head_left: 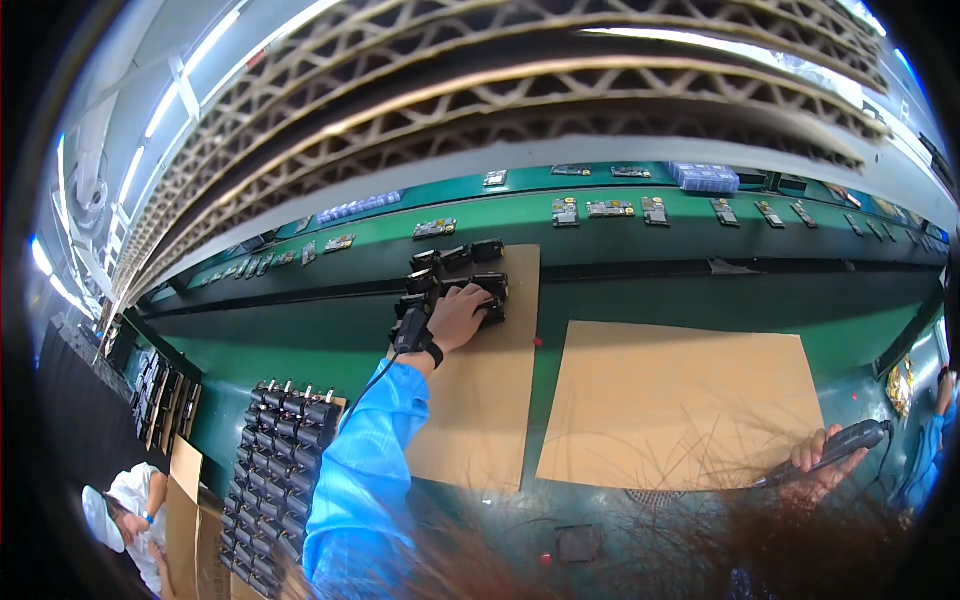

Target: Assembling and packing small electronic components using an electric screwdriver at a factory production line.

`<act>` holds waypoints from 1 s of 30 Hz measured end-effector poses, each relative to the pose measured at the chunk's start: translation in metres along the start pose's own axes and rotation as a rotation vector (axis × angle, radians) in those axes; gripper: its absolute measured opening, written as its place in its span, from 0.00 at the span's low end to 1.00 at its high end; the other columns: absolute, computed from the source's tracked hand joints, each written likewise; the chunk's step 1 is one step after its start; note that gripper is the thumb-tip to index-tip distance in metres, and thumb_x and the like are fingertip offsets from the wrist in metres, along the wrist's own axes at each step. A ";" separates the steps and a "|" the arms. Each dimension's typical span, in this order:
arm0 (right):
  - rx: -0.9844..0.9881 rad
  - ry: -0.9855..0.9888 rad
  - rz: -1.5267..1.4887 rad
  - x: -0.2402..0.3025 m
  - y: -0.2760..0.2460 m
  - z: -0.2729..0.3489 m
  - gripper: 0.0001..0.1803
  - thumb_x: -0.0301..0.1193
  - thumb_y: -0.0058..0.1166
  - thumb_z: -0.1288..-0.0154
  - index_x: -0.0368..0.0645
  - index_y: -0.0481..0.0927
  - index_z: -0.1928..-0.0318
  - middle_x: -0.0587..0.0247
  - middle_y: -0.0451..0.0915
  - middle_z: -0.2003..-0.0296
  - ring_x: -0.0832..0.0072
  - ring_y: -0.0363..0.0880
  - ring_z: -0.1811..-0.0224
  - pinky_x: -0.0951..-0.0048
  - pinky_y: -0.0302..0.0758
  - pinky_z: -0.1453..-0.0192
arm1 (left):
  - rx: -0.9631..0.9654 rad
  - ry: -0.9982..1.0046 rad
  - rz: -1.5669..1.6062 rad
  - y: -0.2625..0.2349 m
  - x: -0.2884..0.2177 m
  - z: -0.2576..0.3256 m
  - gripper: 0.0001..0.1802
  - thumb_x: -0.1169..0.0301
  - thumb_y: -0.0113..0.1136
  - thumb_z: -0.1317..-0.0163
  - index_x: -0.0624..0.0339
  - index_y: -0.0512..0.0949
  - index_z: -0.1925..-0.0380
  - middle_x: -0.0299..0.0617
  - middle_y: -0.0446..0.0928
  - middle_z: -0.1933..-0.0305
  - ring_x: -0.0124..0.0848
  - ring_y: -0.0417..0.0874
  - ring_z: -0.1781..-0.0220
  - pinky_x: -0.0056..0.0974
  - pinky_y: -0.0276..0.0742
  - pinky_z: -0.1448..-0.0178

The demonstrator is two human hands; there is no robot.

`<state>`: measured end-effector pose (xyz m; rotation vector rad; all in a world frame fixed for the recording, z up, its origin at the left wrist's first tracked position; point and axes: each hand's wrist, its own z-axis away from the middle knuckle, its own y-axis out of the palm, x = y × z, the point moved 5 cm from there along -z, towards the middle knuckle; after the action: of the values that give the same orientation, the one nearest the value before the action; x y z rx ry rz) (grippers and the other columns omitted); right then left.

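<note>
My left hand [458,318], in a blue sleeve with a black strap and a small black device at the wrist, reaches forward with its fingers curled over a black block-shaped part [492,312]. Several more black parts [456,258] stand close around it on a long cardboard sheet [480,410]. Far to the right, my right hand [825,458] is closed round a black electric screwdriver [848,442], its tip pointing left. It is over the near right corner of a second, bare cardboard sheet [680,400]. Hair blurs the lower edge and partly hides my right arm.
Layered corrugated cardboard [520,85] hangs across the top. Behind the green bench, circuit boards [565,212] lie in a row on a green line, near a blue plastic stack [704,178]. Rows of black parts [275,470] stand at left. Another person [135,515] is at lower left.
</note>
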<state>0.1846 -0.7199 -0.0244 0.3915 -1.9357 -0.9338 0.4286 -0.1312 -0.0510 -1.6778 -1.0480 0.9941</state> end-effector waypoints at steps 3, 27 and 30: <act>-0.003 0.000 0.002 0.004 0.002 0.000 0.29 0.61 0.38 0.23 0.45 0.70 0.58 0.73 0.62 0.82 0.85 0.59 0.85 0.82 0.59 0.80 | 0.016 0.006 -0.010 -0.006 -0.018 0.024 0.19 0.68 0.60 0.37 0.52 0.78 0.45 0.39 0.75 0.42 0.49 0.74 0.39 0.54 0.73 0.39; 0.004 0.005 0.006 -0.002 -0.003 0.000 0.30 0.61 0.38 0.23 0.45 0.70 0.58 0.73 0.64 0.82 0.85 0.61 0.85 0.82 0.60 0.79 | -0.223 -0.151 -0.046 -0.090 -0.009 0.061 0.32 0.51 0.65 0.39 0.56 0.75 0.40 0.48 0.72 0.36 0.51 0.71 0.34 0.53 0.69 0.33; -0.003 0.016 0.001 -0.004 -0.010 -0.002 0.30 0.62 0.38 0.23 0.45 0.70 0.58 0.73 0.64 0.82 0.85 0.61 0.85 0.82 0.60 0.80 | -0.232 -0.257 -0.130 -0.071 0.056 0.038 0.34 0.50 0.65 0.40 0.57 0.74 0.37 0.47 0.69 0.31 0.51 0.70 0.32 0.52 0.68 0.30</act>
<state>0.1872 -0.7247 -0.0335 0.3957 -1.9193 -0.9299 0.3961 -0.0514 -0.0039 -1.6686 -1.4711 1.0537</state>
